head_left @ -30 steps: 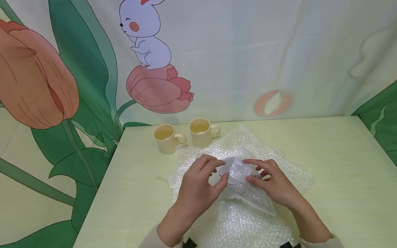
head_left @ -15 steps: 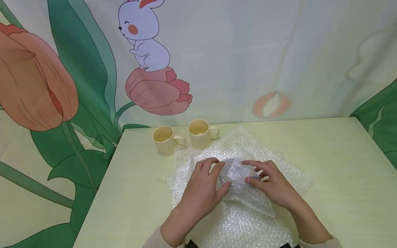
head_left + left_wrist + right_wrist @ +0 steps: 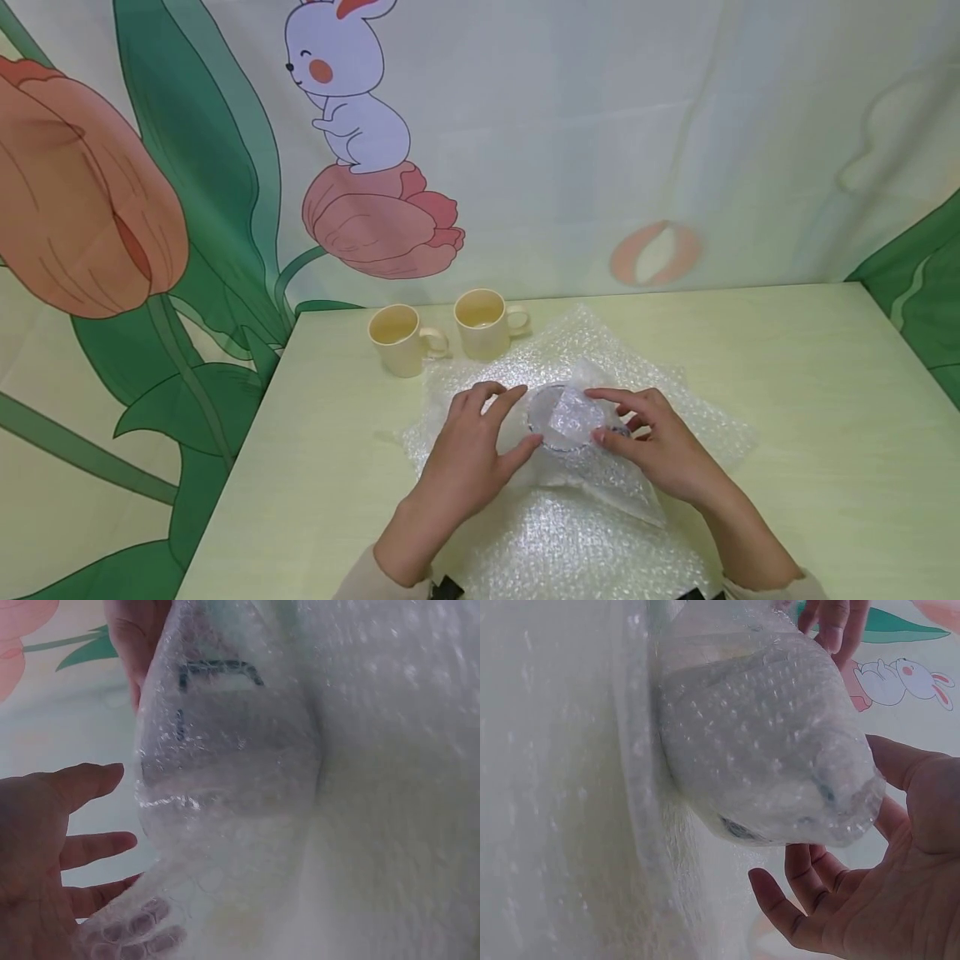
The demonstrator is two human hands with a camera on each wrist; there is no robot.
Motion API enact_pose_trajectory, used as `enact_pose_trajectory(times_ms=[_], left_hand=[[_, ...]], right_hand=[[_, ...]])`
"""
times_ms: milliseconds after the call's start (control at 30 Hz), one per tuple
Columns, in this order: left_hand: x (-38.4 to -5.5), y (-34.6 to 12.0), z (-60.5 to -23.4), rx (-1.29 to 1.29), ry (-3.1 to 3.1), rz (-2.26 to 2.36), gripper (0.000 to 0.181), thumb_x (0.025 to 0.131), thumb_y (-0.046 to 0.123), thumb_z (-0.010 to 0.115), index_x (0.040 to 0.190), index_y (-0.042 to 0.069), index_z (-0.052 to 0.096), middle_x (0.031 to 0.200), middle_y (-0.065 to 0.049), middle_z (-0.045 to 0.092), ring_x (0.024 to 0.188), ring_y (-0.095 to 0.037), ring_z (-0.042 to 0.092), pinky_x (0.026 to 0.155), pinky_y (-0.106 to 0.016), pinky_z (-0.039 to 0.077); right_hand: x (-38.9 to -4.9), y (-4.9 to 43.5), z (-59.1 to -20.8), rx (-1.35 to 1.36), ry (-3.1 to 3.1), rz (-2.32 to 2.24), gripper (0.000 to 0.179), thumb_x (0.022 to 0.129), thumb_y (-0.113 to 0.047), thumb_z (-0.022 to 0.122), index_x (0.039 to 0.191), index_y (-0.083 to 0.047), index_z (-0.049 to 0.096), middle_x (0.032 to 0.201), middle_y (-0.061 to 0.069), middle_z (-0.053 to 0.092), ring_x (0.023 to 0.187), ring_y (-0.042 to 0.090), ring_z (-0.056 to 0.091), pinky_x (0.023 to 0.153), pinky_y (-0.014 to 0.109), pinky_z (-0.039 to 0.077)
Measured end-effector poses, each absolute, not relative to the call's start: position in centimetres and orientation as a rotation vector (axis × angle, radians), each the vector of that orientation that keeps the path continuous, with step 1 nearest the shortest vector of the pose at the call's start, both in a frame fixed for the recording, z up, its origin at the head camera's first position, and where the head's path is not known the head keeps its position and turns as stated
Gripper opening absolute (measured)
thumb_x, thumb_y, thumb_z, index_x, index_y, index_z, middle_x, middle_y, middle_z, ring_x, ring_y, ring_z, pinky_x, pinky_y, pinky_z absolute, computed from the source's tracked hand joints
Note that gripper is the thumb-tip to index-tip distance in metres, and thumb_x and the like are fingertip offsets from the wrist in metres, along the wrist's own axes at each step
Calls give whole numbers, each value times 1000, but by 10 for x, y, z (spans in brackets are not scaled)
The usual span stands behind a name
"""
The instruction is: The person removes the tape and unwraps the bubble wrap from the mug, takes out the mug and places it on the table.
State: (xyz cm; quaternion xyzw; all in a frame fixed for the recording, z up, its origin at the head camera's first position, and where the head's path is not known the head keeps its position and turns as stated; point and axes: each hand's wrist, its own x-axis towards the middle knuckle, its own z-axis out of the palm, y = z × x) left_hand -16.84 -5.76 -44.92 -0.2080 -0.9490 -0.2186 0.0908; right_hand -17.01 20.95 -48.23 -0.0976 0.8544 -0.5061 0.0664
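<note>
A pale cup with a thin dark rim stands wrapped in bubble wrap, its mouth partly covered by a folded flap. Dark markings on the cup's side show through the film in the left wrist view. At the cup's right side my right hand grips the gathered wrap, thumb and index finger at the flap. My left hand is beside the left rim, fingers spread and thumb near the rim. In the left wrist view, those fingers are straight, with some bubble wrap in front of the lower ones.
Two yellow mugs stand behind on the left, handles pointing right. A larger bubble wrap sheet lies under the wrapped cup on the pale table. A printed curtain hangs at the table's back edge.
My left hand has spread its fingers and drawn back left from the cup's mouth, showing more of the rim. The right hand keeps its grip in nearly the same place.
</note>
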Motion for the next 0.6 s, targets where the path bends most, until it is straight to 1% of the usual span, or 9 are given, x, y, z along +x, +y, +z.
enact_pose_trajectory(times_ms=[133,267,400,600], left_hand=[[-170,-63,-455,-618,-2826,-712,59,92,45,77,144,22,60,131,-9,60,124,-34,56,103,-48,52],[-174,-67,-460,-632,-2837,-775,60,92,46,77,146,26,59,129,-8,60,120,-32,57,100,-47,52],[-177,-70,-466,-657,-2841,-788,62,92,49,75,148,28,57,126,-8,61,114,-31,58,94,-46,53],[-181,-76,-473,-647,-2885,-751,62,93,57,70,149,38,55,126,-6,63,110,-27,61,83,-44,56]], right_hand=[[-170,209,-482,-292,2578,-1521,49,93,-33,79,140,-34,64,115,11,52,96,24,54,80,34,48],[-170,210,-482,-292,2575,-1526,50,92,-32,79,140,-33,64,115,11,52,97,25,54,81,36,47],[-171,210,-484,-288,2567,-1535,50,92,-32,79,140,-34,64,115,11,51,97,25,54,81,37,47],[-170,210,-483,-286,2562,-1540,50,92,-33,79,140,-34,63,115,11,51,96,24,54,79,35,48]])
